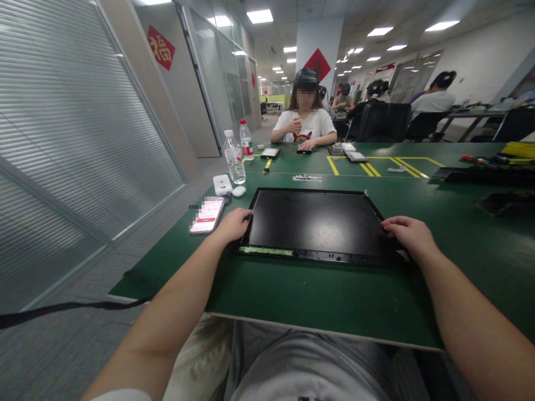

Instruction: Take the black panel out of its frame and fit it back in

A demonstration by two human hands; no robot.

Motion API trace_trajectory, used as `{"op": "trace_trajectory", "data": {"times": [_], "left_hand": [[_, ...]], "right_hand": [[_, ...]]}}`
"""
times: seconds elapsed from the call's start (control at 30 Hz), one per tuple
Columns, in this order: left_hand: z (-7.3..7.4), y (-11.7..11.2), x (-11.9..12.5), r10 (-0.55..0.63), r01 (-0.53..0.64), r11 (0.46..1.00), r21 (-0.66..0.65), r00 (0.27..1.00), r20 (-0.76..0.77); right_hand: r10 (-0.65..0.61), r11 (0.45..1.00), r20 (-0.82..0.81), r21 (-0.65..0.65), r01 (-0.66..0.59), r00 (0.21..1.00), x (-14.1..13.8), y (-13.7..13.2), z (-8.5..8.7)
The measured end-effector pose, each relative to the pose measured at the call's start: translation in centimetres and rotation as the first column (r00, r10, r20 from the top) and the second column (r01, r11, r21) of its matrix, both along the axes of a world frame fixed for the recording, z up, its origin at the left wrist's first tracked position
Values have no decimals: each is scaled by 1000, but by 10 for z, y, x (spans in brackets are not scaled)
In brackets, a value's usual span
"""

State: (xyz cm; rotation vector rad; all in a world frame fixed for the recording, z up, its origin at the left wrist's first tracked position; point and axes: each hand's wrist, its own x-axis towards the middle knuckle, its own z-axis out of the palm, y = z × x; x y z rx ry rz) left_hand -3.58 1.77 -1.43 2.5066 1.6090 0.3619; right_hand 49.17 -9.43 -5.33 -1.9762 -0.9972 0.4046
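A black flat screen panel [317, 220] in a thin dark frame lies on the green table [292, 298] before me. Along its near edge, toward the left, runs a narrow green circuit strip [265, 251]. At the panel's left side, my left hand [234, 224] is closed on the frame's edge, its fingertips partly hidden. My right hand [407, 231] pinches the frame at the right side, thumb and fingers together.
Left of the panel lie a lit phone [208, 214], a white power bank [222, 185] and a small white case [239, 191]. Two water bottles [234, 159] stand behind them. Across the table sits a person [307, 120] handling a small device. Dark parts [472, 175] lie at right.
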Motion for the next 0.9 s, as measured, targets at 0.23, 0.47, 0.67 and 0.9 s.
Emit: {"op": "trace_trajectory", "data": {"times": [0.23, 0.47, 0.67, 0.9], "left_hand": [[-3, 2, -4, 21, -20, 1000, -12, 996, 86], [-4, 5, -4, 115, -114, 993, 11, 992, -49], [-3, 8, -5, 100, -102, 994, -31, 994, -47], [2, 6, -1, 136, -117, 988, -102, 967, 214]], "right_hand": [[47, 996, -12, -80, -48, 999, -5, -5, 13], [-41, 992, 104, -113, 53, 994, -12, -14, 33], [-47, 977, 147, -200, 77, 988, -18, -13, 38], [24, 965, 219, -260, 35, 975, -6, -4, 26]]}}
